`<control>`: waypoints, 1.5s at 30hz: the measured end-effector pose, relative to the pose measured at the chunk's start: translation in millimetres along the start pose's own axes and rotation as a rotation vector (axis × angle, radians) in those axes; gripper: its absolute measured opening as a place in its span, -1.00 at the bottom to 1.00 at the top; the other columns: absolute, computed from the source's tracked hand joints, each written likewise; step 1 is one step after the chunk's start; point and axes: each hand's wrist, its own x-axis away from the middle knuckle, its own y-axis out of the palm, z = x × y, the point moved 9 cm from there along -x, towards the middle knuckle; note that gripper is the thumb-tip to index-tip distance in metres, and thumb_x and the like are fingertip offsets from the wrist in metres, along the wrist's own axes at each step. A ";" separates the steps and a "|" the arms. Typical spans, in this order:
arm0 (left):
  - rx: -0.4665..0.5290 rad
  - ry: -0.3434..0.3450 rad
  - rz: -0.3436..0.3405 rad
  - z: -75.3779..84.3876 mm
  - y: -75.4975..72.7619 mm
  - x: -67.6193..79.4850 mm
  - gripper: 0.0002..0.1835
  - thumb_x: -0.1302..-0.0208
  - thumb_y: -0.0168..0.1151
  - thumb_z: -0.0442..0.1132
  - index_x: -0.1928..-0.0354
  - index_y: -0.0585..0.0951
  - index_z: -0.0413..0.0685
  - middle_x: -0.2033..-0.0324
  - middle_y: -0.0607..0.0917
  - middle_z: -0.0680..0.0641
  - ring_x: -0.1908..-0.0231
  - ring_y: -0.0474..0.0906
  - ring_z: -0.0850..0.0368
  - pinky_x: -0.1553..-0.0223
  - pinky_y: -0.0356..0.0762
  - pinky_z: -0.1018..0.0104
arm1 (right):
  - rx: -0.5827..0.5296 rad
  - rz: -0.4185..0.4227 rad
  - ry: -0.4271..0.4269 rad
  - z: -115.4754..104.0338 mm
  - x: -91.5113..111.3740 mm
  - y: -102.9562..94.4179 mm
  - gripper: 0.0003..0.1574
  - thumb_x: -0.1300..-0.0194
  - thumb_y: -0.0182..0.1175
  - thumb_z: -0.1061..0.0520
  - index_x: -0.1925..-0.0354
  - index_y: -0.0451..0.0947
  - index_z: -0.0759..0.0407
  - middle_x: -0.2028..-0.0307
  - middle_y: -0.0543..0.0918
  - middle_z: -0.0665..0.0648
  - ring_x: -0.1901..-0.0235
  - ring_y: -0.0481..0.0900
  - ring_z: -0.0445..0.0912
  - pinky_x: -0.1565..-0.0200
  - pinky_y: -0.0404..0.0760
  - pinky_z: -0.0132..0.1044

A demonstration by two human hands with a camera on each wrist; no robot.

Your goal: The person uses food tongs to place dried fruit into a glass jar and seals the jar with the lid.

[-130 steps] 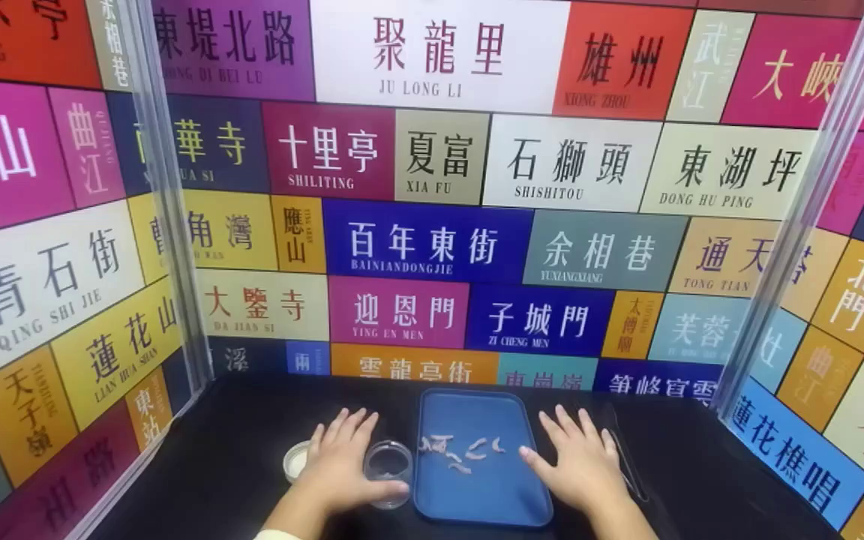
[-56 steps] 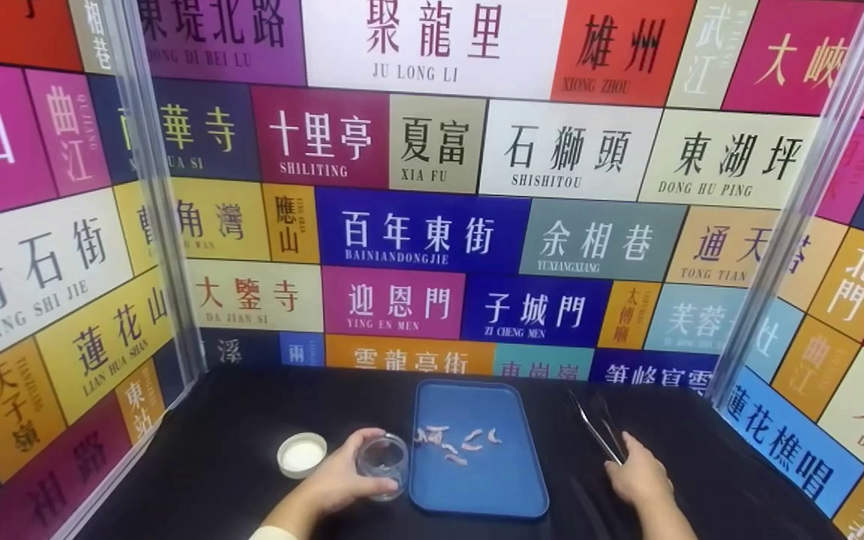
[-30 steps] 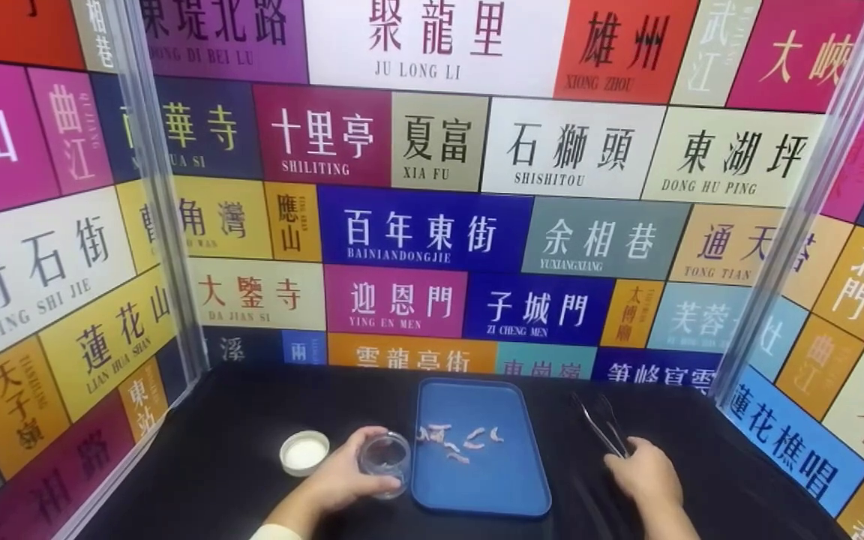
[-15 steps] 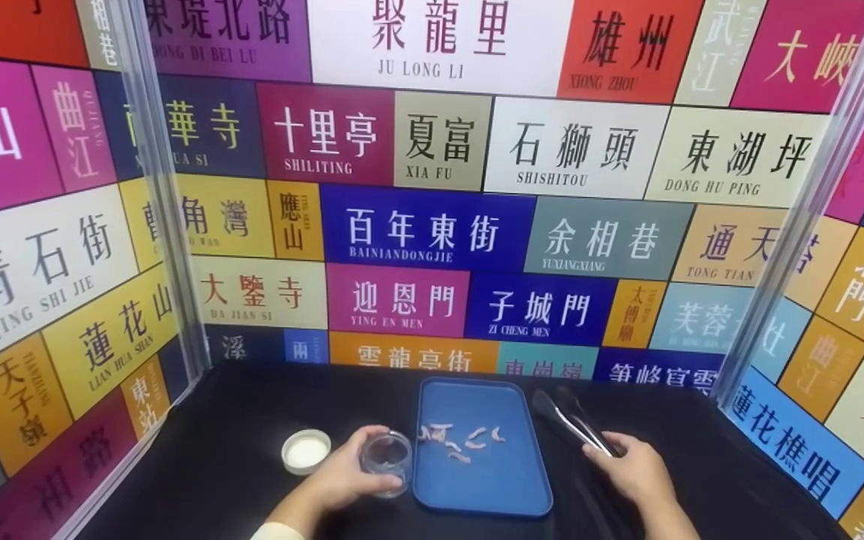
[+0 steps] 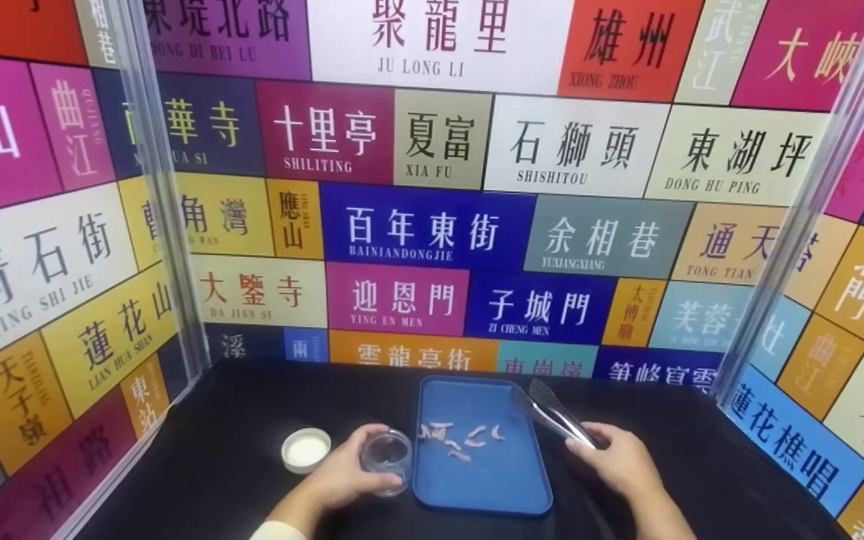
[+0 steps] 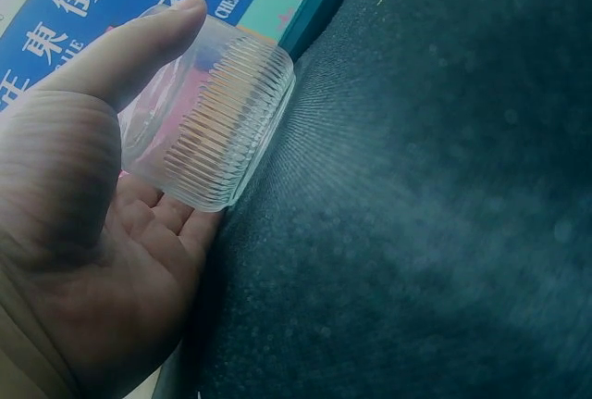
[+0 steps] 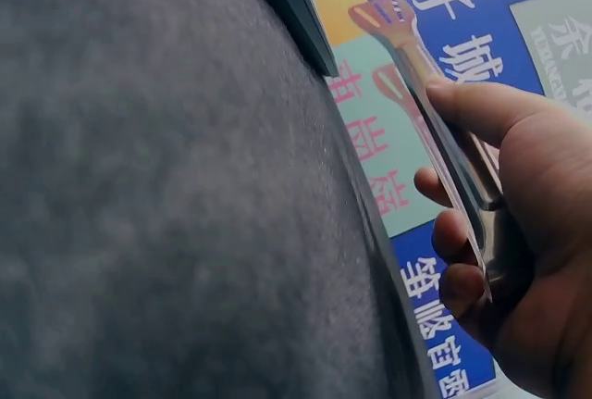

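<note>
My left hand (image 5: pixel 343 469) grips a clear ribbed jar (image 5: pixel 387 459) from its left side. The jar stands uncovered just left of the blue tray (image 5: pixel 481 484); in the left wrist view the jar (image 6: pixel 227 121) sits between thumb and fingers. In my right hand (image 5: pixel 619 457) is a pair of metal tongs (image 5: pixel 571 425), their tips apart and over the tray's far right corner. The right wrist view shows thumb and curled fingers around the tongs (image 7: pixel 453 158). Several small curved pinkish pieces (image 5: pixel 475 436), like shrimp, lie on the tray's left and middle part.
A white round lid (image 5: pixel 306 451) lies on the black cloth (image 5: pixel 244 420) left of my left hand. Clear plastic panel edges (image 5: pixel 169 225) rise at both sides. Behind stands a wall of coloured signs (image 5: pixel 424 232).
My right hand took up the tongs from the right of the tray and has carried them left to the tray's edge. My left hand closed around the jar and has stayed there since.
</note>
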 end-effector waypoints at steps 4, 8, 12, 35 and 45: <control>0.005 0.005 -0.001 1.3 0.4 0.7 -0.06 -0.01 0.71 -0.04 -0.43 0.43 0.00 -0.24 0.71 -0.15 -0.21 0.64 -0.08 -0.34 0.48 -0.09 | -0.015 -0.049 0.004 -4.7 -0.3 7.1 -0.19 -0.22 0.51 -0.37 -0.20 0.73 0.15 -0.15 0.79 0.27 -0.18 0.70 0.18 -0.31 0.55 0.31; 0.008 0.000 -0.005 0.5 0.4 1.2 -0.05 -0.02 0.71 -0.03 -0.44 0.43 0.00 -0.24 0.71 -0.16 -0.21 0.64 -0.07 -0.33 0.48 -0.08 | -0.027 -0.079 0.012 -6.7 0.6 13.0 -0.26 -0.20 0.54 -0.32 -0.15 0.76 0.12 -0.11 0.81 0.21 -0.13 0.73 0.11 -0.30 0.58 0.26; 0.003 -0.004 -0.005 -0.2 -0.4 1.6 -0.05 -0.02 0.71 -0.02 -0.44 0.43 0.01 -0.23 0.72 -0.15 -0.21 0.64 -0.06 -0.34 0.48 -0.09 | -0.027 -0.103 0.000 -9.9 1.3 17.3 -0.33 -0.18 0.58 -0.26 -0.11 0.78 0.09 -0.06 0.83 0.17 -0.06 0.74 0.04 -0.27 0.62 0.22; -0.020 -0.005 0.001 -1.5 -1.6 1.3 -0.06 -0.03 0.70 0.01 -0.43 0.43 0.00 -0.25 0.70 -0.14 -0.22 0.64 -0.09 -0.38 0.46 -0.17 | 0.027 -0.217 -0.062 -21.1 3.8 34.4 -0.50 -0.29 0.52 -0.13 -0.15 0.77 -0.04 -0.14 0.81 0.12 -0.23 0.72 0.11 -0.35 0.56 0.26; -0.001 -0.002 -0.005 -0.7 -1.8 1.2 -0.04 -0.02 0.71 0.02 -0.45 0.42 0.01 -0.27 0.70 -0.13 -0.24 0.63 -0.08 -0.39 0.45 -0.17 | 0.098 -0.227 -0.033 -27.3 5.1 37.2 -0.59 -0.37 0.45 -0.03 -0.17 0.77 -0.12 -0.18 0.80 0.12 -0.27 0.69 0.16 -0.36 0.53 0.33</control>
